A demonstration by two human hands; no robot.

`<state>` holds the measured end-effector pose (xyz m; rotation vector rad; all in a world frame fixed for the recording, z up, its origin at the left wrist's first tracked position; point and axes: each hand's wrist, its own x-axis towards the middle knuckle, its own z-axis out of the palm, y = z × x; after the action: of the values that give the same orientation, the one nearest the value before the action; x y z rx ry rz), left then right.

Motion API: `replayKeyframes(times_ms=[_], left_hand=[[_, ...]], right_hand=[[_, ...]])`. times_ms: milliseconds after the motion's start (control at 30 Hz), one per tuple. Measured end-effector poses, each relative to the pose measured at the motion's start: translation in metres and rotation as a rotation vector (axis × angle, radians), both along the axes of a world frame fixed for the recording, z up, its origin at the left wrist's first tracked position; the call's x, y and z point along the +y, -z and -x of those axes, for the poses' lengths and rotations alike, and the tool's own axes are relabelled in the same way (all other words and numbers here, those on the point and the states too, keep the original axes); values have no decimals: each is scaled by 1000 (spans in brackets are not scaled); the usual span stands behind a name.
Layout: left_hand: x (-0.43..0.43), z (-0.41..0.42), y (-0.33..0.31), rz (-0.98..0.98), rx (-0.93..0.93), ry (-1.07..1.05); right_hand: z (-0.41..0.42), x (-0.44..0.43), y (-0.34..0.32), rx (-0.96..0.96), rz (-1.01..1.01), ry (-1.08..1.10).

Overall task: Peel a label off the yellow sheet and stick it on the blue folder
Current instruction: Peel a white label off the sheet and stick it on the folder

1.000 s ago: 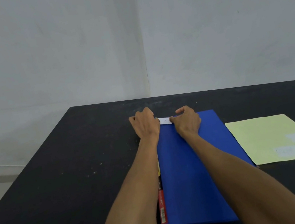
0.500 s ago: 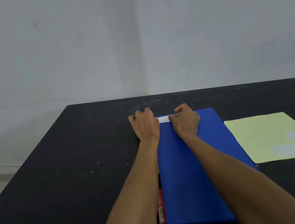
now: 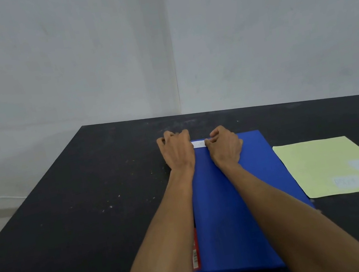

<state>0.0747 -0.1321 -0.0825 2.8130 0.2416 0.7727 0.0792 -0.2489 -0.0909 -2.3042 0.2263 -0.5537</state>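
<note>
Hands meet at the far edge of the blue folder (image 3: 228, 199), which lies flat on the black table (image 3: 70, 227). The white label (image 3: 198, 144) sits on the folder along that far edge, between the left hand (image 3: 178, 150) and the right hand (image 3: 224, 146). Both hands have curled fingers and each seems to hold or press one end of the label; whether they pinch it or only press it down, I cannot tell.

To do this step well, I think the label should be pressed from one end toward the other, so no air or wrinkle remains, and kept parallel to the folder's edge.

Fingertips are hidden under the knuckles, and both ends of the label are covered. The writing on it is too small to read. The yellow sheet (image 3: 327, 162) lies right of the folder, with two pale labels on it, blurred.
</note>
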Motion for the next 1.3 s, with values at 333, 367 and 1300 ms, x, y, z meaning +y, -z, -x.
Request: replayKeyframes(times_ms=[333,367,1300], left_hand=[[11,-2,5,121,77,40],[12,-2,5,151,88,44],[2,33,-22,135,144,131]], right_hand=[[-6,-2,4,95,144,-92],[-6,-2,4,105,149,-95],[36,-33,-17,84,276,-213]])
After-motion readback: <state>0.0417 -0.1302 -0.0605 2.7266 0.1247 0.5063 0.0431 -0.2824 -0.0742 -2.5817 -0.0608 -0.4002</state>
